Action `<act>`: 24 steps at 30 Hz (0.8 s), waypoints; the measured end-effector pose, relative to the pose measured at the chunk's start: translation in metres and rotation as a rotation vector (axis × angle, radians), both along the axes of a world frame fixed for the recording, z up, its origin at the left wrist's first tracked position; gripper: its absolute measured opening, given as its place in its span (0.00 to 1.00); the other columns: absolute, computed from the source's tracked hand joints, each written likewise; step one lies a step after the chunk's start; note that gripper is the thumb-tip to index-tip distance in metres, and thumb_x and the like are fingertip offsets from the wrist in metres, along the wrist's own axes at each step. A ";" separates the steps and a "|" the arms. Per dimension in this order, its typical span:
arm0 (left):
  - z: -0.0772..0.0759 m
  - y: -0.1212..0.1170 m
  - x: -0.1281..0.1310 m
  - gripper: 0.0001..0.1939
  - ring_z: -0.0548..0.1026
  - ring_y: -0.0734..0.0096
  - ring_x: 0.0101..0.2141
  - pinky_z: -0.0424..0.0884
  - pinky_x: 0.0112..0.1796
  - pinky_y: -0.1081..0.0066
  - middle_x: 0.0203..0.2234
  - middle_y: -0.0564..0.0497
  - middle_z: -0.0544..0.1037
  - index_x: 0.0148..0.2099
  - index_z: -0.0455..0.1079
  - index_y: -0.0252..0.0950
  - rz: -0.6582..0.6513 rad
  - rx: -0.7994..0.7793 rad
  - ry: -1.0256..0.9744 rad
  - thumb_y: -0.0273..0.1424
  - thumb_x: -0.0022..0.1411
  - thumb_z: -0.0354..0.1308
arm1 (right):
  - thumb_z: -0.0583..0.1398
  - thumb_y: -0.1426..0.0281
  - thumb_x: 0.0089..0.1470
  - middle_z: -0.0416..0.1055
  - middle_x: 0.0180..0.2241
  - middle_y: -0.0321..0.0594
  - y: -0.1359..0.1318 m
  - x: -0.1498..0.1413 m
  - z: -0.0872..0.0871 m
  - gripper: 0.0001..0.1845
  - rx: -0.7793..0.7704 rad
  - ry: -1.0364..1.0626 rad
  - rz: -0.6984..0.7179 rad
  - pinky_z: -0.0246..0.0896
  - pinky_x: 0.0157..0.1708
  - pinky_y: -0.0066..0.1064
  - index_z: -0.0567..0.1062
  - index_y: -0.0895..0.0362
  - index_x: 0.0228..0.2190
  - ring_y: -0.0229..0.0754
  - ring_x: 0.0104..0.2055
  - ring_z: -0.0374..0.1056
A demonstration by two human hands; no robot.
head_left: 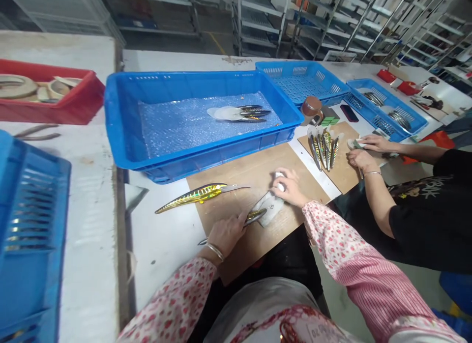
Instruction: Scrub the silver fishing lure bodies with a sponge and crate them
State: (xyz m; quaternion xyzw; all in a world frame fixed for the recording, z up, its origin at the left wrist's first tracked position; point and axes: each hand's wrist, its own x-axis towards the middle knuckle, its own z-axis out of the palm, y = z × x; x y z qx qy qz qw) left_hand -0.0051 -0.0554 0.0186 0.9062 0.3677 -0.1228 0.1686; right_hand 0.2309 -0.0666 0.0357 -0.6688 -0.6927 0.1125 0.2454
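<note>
My left hand (227,233) is closed around a dark and gold fishing lure (255,216), its tip reaching over a grey-white cloth (271,208). My right hand (288,186) is curled just above the cloth, fingers bent together. White shows at its fingertips; whether this is finger covers or a small held item I cannot make out. A larger gold fishing lure (191,196) with dark stripes and a clear lip lies left of my hands, partly over the brown board (236,257).
A blue bin (165,161) lined with bubble wrap holds several lures behind the board. To the right, a co-worker's hands (368,154) work beside more lures (324,146). A red tray (79,104) with tape rolls, pliers (39,131) and a blue crate (33,225) stand left.
</note>
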 end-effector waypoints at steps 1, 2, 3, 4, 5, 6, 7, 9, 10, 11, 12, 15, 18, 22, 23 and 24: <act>-0.001 0.000 0.000 0.19 0.77 0.59 0.36 0.70 0.35 0.66 0.38 0.43 0.76 0.56 0.60 0.36 -0.005 0.005 0.008 0.32 0.64 0.45 | 0.63 0.63 0.48 0.63 0.53 0.37 0.006 -0.014 0.000 0.06 0.001 -0.009 0.053 0.49 0.53 0.41 0.77 0.52 0.29 0.48 0.53 0.56; -0.002 0.001 -0.001 0.19 0.77 0.58 0.36 0.70 0.35 0.65 0.38 0.42 0.76 0.57 0.60 0.36 -0.010 0.009 0.016 0.32 0.64 0.45 | 0.64 0.63 0.47 0.63 0.52 0.35 0.012 -0.027 0.000 0.06 0.002 -0.016 0.113 0.48 0.53 0.41 0.77 0.51 0.29 0.48 0.54 0.54; -0.002 0.001 -0.001 0.19 0.77 0.58 0.37 0.70 0.35 0.65 0.38 0.42 0.77 0.56 0.60 0.36 -0.014 0.010 0.022 0.31 0.64 0.46 | 0.64 0.63 0.47 0.63 0.53 0.34 0.015 -0.037 0.000 0.05 -0.002 -0.026 0.174 0.48 0.54 0.40 0.77 0.50 0.29 0.48 0.55 0.53; -0.001 0.001 -0.001 0.19 0.77 0.58 0.38 0.70 0.35 0.65 0.39 0.42 0.77 0.56 0.61 0.36 -0.013 0.007 0.023 0.32 0.64 0.46 | 0.64 0.64 0.47 0.63 0.53 0.33 0.017 -0.040 0.000 0.05 -0.001 -0.024 0.210 0.47 0.54 0.40 0.77 0.49 0.29 0.48 0.56 0.52; 0.000 0.001 -0.002 0.18 0.77 0.59 0.38 0.70 0.36 0.65 0.39 0.42 0.77 0.55 0.62 0.36 -0.006 0.004 0.021 0.32 0.64 0.46 | 0.64 0.64 0.47 0.63 0.53 0.32 0.016 -0.038 0.000 0.05 0.000 -0.017 0.227 0.47 0.55 0.40 0.77 0.49 0.30 0.47 0.56 0.52; 0.001 0.000 -0.002 0.17 0.77 0.59 0.37 0.71 0.36 0.66 0.39 0.42 0.77 0.53 0.63 0.36 0.003 0.000 0.017 0.32 0.64 0.46 | 0.63 0.64 0.48 0.63 0.53 0.33 0.013 -0.029 -0.001 0.05 -0.001 -0.003 0.215 0.48 0.55 0.39 0.77 0.50 0.30 0.47 0.56 0.53; 0.002 0.000 -0.001 0.16 0.77 0.60 0.37 0.71 0.36 0.66 0.38 0.43 0.77 0.53 0.63 0.36 0.012 -0.006 0.012 0.33 0.64 0.46 | 0.62 0.65 0.49 0.62 0.53 0.35 0.008 -0.016 -0.002 0.05 -0.002 0.016 0.186 0.48 0.55 0.39 0.77 0.50 0.31 0.46 0.55 0.54; 0.004 0.000 -0.001 0.16 0.77 0.60 0.36 0.71 0.35 0.66 0.38 0.43 0.77 0.52 0.63 0.37 0.019 -0.015 0.017 0.33 0.64 0.45 | 0.60 0.66 0.51 0.63 0.53 0.38 -0.001 0.008 -0.003 0.06 -0.012 0.038 0.069 0.50 0.54 0.39 0.76 0.53 0.30 0.47 0.54 0.56; 0.004 0.001 0.000 0.16 0.77 0.60 0.35 0.71 0.35 0.66 0.38 0.43 0.77 0.53 0.63 0.36 0.018 -0.018 0.025 0.33 0.64 0.46 | 0.60 0.67 0.51 0.63 0.52 0.39 -0.004 0.015 -0.003 0.05 -0.011 0.039 0.016 0.50 0.54 0.40 0.76 0.54 0.29 0.47 0.54 0.56; 0.005 0.001 0.000 0.17 0.77 0.59 0.35 0.71 0.34 0.65 0.37 0.42 0.77 0.53 0.63 0.36 0.012 -0.020 0.032 0.32 0.63 0.46 | 0.60 0.67 0.50 0.63 0.52 0.39 -0.005 0.015 -0.003 0.05 -0.005 0.034 -0.018 0.50 0.54 0.41 0.76 0.54 0.29 0.48 0.54 0.56; 0.005 0.002 0.001 0.17 0.77 0.58 0.36 0.71 0.34 0.65 0.37 0.42 0.77 0.53 0.63 0.36 0.007 -0.021 0.036 0.32 0.63 0.46 | 0.61 0.67 0.48 0.63 0.53 0.38 -0.004 0.009 -0.003 0.04 -0.004 0.023 -0.011 0.49 0.54 0.41 0.76 0.53 0.28 0.49 0.54 0.55; 0.007 0.003 0.001 0.17 0.77 0.55 0.37 0.71 0.35 0.63 0.38 0.40 0.77 0.53 0.63 0.36 -0.007 -0.019 0.040 0.32 0.64 0.46 | 0.63 0.66 0.46 0.63 0.53 0.33 0.005 -0.020 0.000 0.04 -0.008 0.003 0.119 0.46 0.56 0.41 0.76 0.50 0.29 0.49 0.56 0.52; 0.006 0.003 0.000 0.17 0.77 0.55 0.37 0.71 0.35 0.62 0.37 0.41 0.77 0.54 0.62 0.36 -0.007 -0.010 0.045 0.33 0.64 0.45 | 0.61 0.66 0.49 0.63 0.53 0.34 0.005 -0.019 0.001 0.04 -0.014 0.037 0.147 0.48 0.56 0.39 0.76 0.50 0.30 0.47 0.55 0.54; 0.002 0.003 0.000 0.17 0.77 0.58 0.35 0.71 0.35 0.65 0.35 0.42 0.77 0.53 0.62 0.36 0.004 -0.005 0.051 0.33 0.64 0.45 | 0.60 0.68 0.49 0.62 0.52 0.39 -0.006 0.007 -0.003 0.04 0.021 0.076 -0.004 0.50 0.54 0.40 0.76 0.53 0.29 0.48 0.55 0.55; 0.001 0.004 0.001 0.17 0.77 0.59 0.36 0.71 0.35 0.65 0.35 0.42 0.77 0.53 0.62 0.36 -0.003 -0.010 0.048 0.33 0.64 0.45 | 0.61 0.68 0.48 0.62 0.52 0.38 -0.006 0.005 -0.004 0.04 0.028 0.064 -0.002 0.49 0.54 0.41 0.76 0.53 0.29 0.49 0.55 0.54; 0.000 0.005 0.001 0.17 0.77 0.59 0.36 0.71 0.35 0.66 0.35 0.42 0.77 0.53 0.62 0.36 -0.007 -0.015 0.046 0.33 0.64 0.45 | 0.62 0.68 0.47 0.62 0.52 0.37 -0.004 -0.001 -0.005 0.03 0.029 0.049 0.025 0.49 0.54 0.41 0.76 0.52 0.29 0.50 0.56 0.53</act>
